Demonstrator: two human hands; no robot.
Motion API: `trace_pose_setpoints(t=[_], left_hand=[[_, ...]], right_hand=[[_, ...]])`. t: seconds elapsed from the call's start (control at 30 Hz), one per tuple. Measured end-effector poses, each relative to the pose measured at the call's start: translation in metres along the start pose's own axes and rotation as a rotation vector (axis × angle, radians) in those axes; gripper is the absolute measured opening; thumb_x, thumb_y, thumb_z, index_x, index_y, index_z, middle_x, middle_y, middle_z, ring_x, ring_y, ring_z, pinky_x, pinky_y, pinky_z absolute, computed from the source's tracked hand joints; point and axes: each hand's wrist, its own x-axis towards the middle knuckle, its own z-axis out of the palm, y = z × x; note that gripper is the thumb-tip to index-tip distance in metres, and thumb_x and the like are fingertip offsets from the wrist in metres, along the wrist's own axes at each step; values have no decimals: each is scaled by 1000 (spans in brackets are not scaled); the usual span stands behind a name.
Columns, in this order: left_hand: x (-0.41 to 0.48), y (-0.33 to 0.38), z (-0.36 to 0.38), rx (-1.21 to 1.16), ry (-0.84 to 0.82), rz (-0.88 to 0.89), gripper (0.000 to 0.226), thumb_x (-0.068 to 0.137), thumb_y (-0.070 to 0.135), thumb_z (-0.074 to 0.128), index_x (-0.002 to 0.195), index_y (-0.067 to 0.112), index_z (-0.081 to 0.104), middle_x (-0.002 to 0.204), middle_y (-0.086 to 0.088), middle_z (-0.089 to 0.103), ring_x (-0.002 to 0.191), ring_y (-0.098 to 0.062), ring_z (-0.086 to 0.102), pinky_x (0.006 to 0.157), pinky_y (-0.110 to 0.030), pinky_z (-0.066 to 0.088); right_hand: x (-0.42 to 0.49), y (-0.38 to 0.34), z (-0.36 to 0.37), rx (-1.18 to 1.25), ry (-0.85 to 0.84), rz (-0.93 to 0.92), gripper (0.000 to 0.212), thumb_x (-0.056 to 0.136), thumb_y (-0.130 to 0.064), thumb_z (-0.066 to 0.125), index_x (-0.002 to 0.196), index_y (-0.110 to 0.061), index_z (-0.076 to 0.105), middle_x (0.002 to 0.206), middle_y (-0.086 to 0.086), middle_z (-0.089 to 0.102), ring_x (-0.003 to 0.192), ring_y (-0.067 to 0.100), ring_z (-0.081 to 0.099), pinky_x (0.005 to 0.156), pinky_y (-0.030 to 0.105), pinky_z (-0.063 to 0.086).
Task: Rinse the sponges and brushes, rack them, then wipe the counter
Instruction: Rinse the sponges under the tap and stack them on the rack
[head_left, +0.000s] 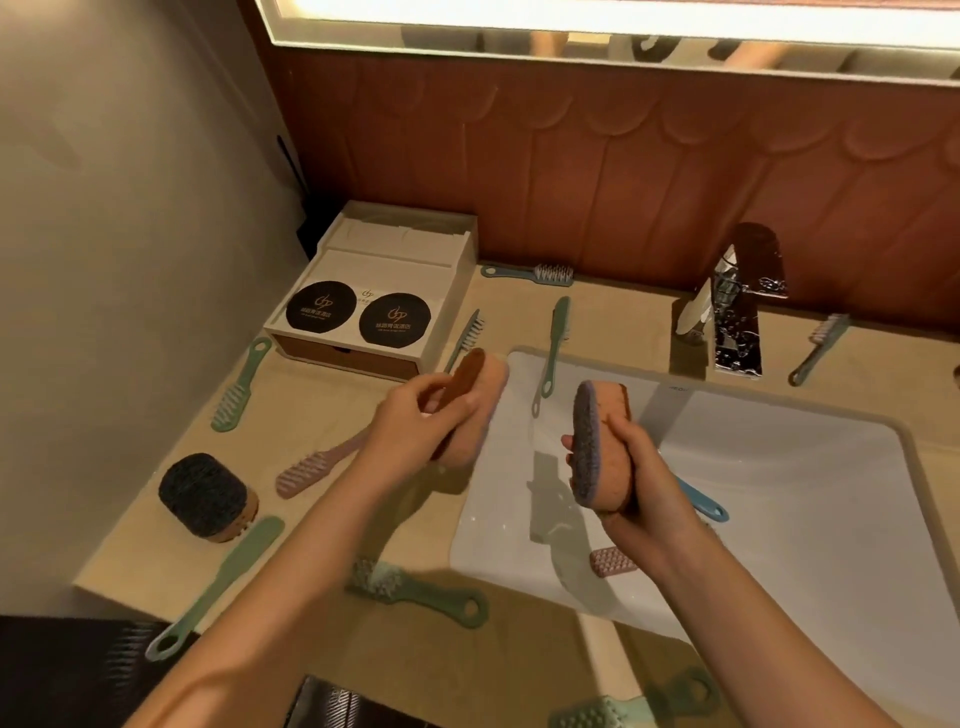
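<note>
The person's left grip (415, 421) is curled round an orange sponge (485, 382), which is held above the left rim of the sink (779, 483). The right grip (641, 478) is clamped on a second sponge with a grey scouring face (587, 441), held upright over the basin. A third, dark-topped sponge (205, 493) lies on the surface (332, 400) well to the left, with brushes scattered all round it. No water shows at the chrome tap (737, 312), so rinsing seems barely begun, and I see no rack. The likeliest trouble is that both grips are full: working the tap means setting a sponge down or nudging the lever with a loaded hand, which could let a sponge slip. The left sponge hangs partly over the surface, so any squeeze there would probably wet it rather than the basin. A green brush (553, 343) lies across the sink's back rim, a pink brush head (613, 561) shows inside the basin, and a blue handle (704, 504) shows behind the right grip; a careless sweep could knock these about. Splash may also reach the white box (374, 249) just beside the sink. Its two black round discs (321, 307) carry a gold logo with small lines of writing beneath, too small to read, and a faint mark on the basin's back wall is blurred.
</note>
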Motion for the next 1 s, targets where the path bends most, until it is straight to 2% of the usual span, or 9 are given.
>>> trace_pose_setpoints(t=[0.1, 0.2, 0.3, 0.4, 0.53, 0.7, 0.8, 0.93, 1.0], left_hand=[[-15, 7, 30, -205, -41, -50, 32, 91, 37, 52, 114, 16, 59, 107, -1, 64, 95, -14, 61, 72, -19, 51], [-25, 11, 59, -500, -155, -184, 39, 93, 43, 44, 121, 21, 59, 111, -7, 68, 101, -23, 66, 90, -38, 51], [-33, 17, 82, -691, -224, -238, 38, 94, 42, 41, 125, 26, 56, 118, -5, 66, 108, -19, 63, 98, -40, 47], [-41, 21, 98, -691, -253, -218, 27, 95, 39, 40, 112, 30, 59, 112, -3, 68, 101, -15, 66, 92, -36, 50], [-44, 26, 109, -681, -250, -236, 37, 95, 39, 40, 124, 21, 55, 117, -8, 66, 104, -19, 65, 85, -35, 52], [-47, 28, 114, -655, -280, -214, 39, 94, 42, 41, 125, 22, 53, 118, -8, 66, 105, -19, 65, 87, -36, 52], [-51, 28, 113, -630, -328, -170, 36, 93, 40, 43, 124, 24, 51, 116, -5, 66, 102, -16, 66, 82, -31, 54], [-53, 27, 107, -606, -426, -128, 58, 75, 34, 62, 128, 22, 43, 118, -5, 64, 101, -15, 67, 79, -28, 56], [-51, 28, 101, -571, -441, -110, 62, 70, 30, 67, 127, 21, 44, 117, -5, 64, 99, -15, 68, 80, -30, 56]], right_hand=[[-10, 2, 1, -165, 33, -157, 30, 87, -33, 54, 113, -17, 57, 87, 1, 70, 71, 9, 69, 56, 22, 51], [-20, 2, -4, -226, 63, -261, 51, 76, -41, 61, 121, -18, 55, 98, -2, 72, 84, 9, 70, 71, 26, 52], [-29, 2, -9, -278, 58, -309, 56, 73, -48, 60, 123, -27, 53, 111, -2, 68, 97, 10, 67, 86, 32, 53], [-30, 4, -11, -255, 78, -342, 53, 73, -46, 60, 122, -27, 53, 111, -1, 68, 98, 12, 67, 88, 33, 53], [-30, 5, -15, -211, 103, -353, 58, 69, -47, 62, 122, -25, 54, 112, 2, 67, 99, 14, 67, 87, 35, 54], [-32, 9, -21, -197, 109, -366, 61, 69, -48, 61, 124, -24, 52, 113, 2, 67, 99, 14, 67, 88, 35, 54], [-33, 10, -23, -201, 104, -365, 60, 72, -46, 59, 126, -23, 51, 115, 4, 66, 101, 15, 66, 92, 38, 52], [-37, 10, -22, -257, 57, -369, 55, 75, -45, 56, 126, -24, 52, 117, 2, 66, 103, 14, 66, 94, 36, 51], [-40, 6, -24, -354, 16, -341, 51, 79, -53, 50, 124, -28, 54, 118, -2, 65, 105, 10, 64, 93, 31, 50]])
